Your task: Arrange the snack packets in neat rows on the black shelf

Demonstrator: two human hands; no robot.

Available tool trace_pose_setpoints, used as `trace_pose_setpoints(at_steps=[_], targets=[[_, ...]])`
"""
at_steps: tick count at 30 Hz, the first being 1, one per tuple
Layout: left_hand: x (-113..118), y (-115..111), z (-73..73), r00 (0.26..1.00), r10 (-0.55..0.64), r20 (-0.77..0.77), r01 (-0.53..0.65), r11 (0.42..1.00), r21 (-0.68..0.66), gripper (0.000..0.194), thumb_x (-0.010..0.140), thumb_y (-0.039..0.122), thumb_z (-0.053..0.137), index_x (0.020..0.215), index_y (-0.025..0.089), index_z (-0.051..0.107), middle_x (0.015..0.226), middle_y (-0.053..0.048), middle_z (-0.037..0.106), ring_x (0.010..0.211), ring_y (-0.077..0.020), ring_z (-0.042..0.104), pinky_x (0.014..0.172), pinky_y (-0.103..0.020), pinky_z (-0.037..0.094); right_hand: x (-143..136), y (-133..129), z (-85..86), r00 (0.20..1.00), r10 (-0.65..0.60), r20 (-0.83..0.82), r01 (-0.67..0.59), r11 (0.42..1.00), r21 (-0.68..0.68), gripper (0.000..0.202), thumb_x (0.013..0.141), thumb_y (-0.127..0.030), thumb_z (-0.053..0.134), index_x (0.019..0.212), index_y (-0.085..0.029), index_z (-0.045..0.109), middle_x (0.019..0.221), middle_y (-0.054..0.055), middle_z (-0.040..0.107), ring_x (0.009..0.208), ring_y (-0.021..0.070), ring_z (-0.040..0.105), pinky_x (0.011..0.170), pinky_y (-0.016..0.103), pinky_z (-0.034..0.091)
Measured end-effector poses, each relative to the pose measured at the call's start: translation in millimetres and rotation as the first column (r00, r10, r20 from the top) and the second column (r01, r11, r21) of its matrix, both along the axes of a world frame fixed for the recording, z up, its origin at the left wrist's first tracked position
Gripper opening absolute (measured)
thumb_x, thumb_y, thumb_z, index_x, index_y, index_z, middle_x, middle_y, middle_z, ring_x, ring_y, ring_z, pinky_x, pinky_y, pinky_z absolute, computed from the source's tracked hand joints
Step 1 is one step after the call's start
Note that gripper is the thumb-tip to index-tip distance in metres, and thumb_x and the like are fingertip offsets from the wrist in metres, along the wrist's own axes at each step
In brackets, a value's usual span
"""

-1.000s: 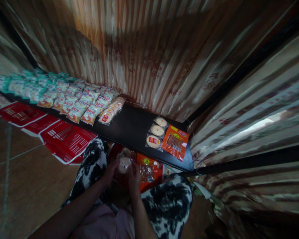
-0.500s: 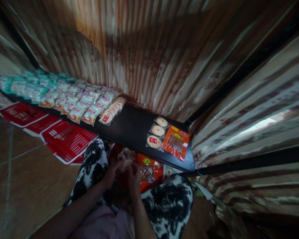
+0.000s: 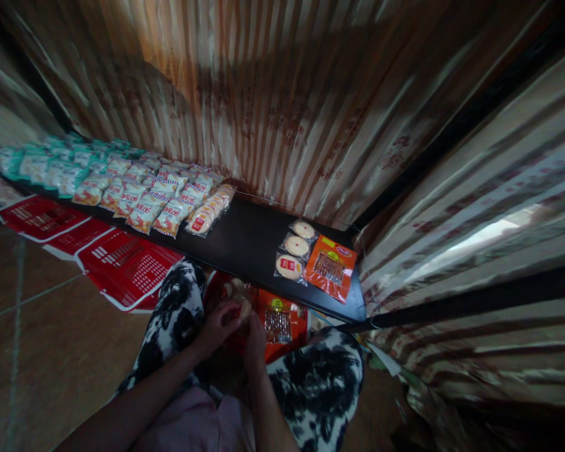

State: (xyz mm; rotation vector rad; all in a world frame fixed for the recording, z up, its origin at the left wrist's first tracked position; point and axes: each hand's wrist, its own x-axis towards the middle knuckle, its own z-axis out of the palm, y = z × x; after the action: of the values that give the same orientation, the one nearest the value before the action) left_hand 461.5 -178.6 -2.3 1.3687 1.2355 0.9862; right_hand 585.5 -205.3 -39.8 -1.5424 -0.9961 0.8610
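In the dim space between my knees, my left hand (image 3: 220,324) and my right hand (image 3: 255,339) are closed on a round, pale wrapped cracker (image 3: 245,307). Its edge shows between my fingers; the fingertips are partly in shadow. Just beyond it, more clear wrapping and pale rounds (image 3: 235,287) show, too dark to make out well. Right of my right hand lies an orange snack packet (image 3: 279,319) with a see-through window. Three wrapped round crackers (image 3: 290,266) sit on the black shelf (image 3: 249,233), beside another orange packet (image 3: 332,267).
Along the shelf's left side stand several white snack bags (image 3: 145,204), several green ones (image 3: 66,164) and an overlapping row of wrapped round crackers (image 3: 209,210). Red printed sheets (image 3: 127,260) hang below. Striped curtains (image 3: 282,113) close in behind and at right.
The cracker has turned in my hands, from lying nearly flat to tilted upright. My left hand has shifted slightly right, and the view has moved a little.
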Motion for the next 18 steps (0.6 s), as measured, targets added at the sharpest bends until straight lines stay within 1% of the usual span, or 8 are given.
trace_pose_setpoints(at_steps=[1, 3, 5, 8, 11, 15, 18], targets=[[-0.1, -0.6, 0.0, 0.999, -0.009, -0.031, 0.01, 1.0, 0.024, 0.034, 0.067, 0.032, 0.065, 0.098, 0.019, 0.067, 0.114, -0.011, 0.061, 0.111, -0.0239, 0.053, 0.1, -0.04, 0.038, 0.6, -0.4, -1.0, 1.0, -0.012, 0.014, 0.012, 1.0, -0.001, 0.035, 0.083, -0.039, 0.044, 0.099, -0.02, 0.069, 0.097, 0.008, 0.07, 0.095, 0.0217, 0.063, 0.082, 0.035, 0.049], [-0.2, -2.0, 1.6, 0.995, -0.016, -0.096, 0.021, 0.998, 0.06, 0.033, 0.067, 0.029, 0.065, 0.098, 0.019, 0.067, 0.115, -0.011, 0.06, 0.113, -0.0246, 0.052, 0.101, -0.042, 0.037, 0.6, -0.7, -2.6, 0.999, -0.01, -0.049, 0.009, 1.0, -0.021, 0.037, 0.082, -0.042, 0.045, 0.098, -0.018, 0.069, 0.098, 0.009, 0.07, 0.095, 0.0228, 0.063, 0.083, 0.036, 0.049], [0.1, -3.3, 4.0, 0.989, -0.008, -0.15, 0.021, 0.996, 0.083, 0.033, 0.067, 0.026, 0.064, 0.099, 0.021, 0.067, 0.117, -0.011, 0.06, 0.115, -0.0249, 0.05, 0.102, -0.043, 0.036, -1.1, -0.2, -3.4, 0.994, -0.003, -0.105, -0.001, 0.999, -0.035, 0.04, 0.083, -0.044, 0.043, 0.098, -0.017, 0.069, 0.099, 0.01, 0.069, 0.093, 0.0228, 0.064, 0.08, 0.036, 0.05], [0.9, -4.6, 6.9, 0.978, 0.001, -0.209, 0.025, 0.992, 0.121, 0.033, 0.067, 0.024, 0.063, 0.1, 0.023, 0.066, 0.119, -0.009, 0.059, 0.117, -0.0242, 0.049, 0.103, -0.043, 0.036, -4.7, 0.9, -2.6, 0.97, 0.015, -0.241, -0.027, 0.999, -0.047, 0.039, 0.083, -0.042, 0.043, 0.1, -0.016, 0.067, 0.1, 0.011, 0.069, 0.09, 0.0224, 0.066, 0.075, 0.034, 0.053], [1.2, -5.4, 7.9, 0.968, 0.001, -0.253, 0.038, 0.988, 0.149, 0.033, 0.068, 0.022, 0.062, 0.1, 0.023, 0.066, 0.121, -0.008, 0.057, 0.119, -0.0239, 0.047, 0.104, -0.043, 0.035, -6.8, 1.6, -1.0, 0.924, 0.014, -0.382, -0.039, 0.998, -0.058, 0.035, 0.08, -0.04, 0.05, 0.099, -0.016, 0.067, 0.097, 0.011, 0.07, 0.084, 0.0226, 0.067, 0.07, 0.034, 0.054], [0.0, -6.8, 6.7, 0.953, 0.003, -0.303, 0.051, 0.984, 0.171, 0.033, 0.069, 0.021, 0.061, 0.102, 0.024, 0.065, 0.129, -0.008, 0.051, 0.123, -0.0247, 0.043, 0.105, -0.043, 0.034, -7.7, 1.9, -0.2, 0.904, 0.015, -0.427, -0.053, 0.996, -0.075, 0.037, 0.078, -0.041, 0.052, 0.102, -0.016, 0.065, 0.098, 0.012, 0.07, 0.085, 0.0233, 0.067, 0.071, 0.035, 0.055], [-1.2, -6.9, 4.0, 0.945, 0.024, -0.325, 0.029, 0.987, 0.158, 0.037, 0.07, 0.019, 0.058, 0.108, 0.022, 0.062, 0.135, -0.008, 0.045, 0.126, -0.0245, 0.04, 0.107, -0.042, 0.032, -7.9, 1.4, 1.1, 0.906, 0.003, -0.422, -0.039, 0.996, -0.077, 0.041, 0.078, -0.042, 0.05, 0.106, -0.014, 0.063, 0.1, 0.013, 0.07, 0.086, 0.0236, 0.067, 0.072, 0.034, 0.055]])
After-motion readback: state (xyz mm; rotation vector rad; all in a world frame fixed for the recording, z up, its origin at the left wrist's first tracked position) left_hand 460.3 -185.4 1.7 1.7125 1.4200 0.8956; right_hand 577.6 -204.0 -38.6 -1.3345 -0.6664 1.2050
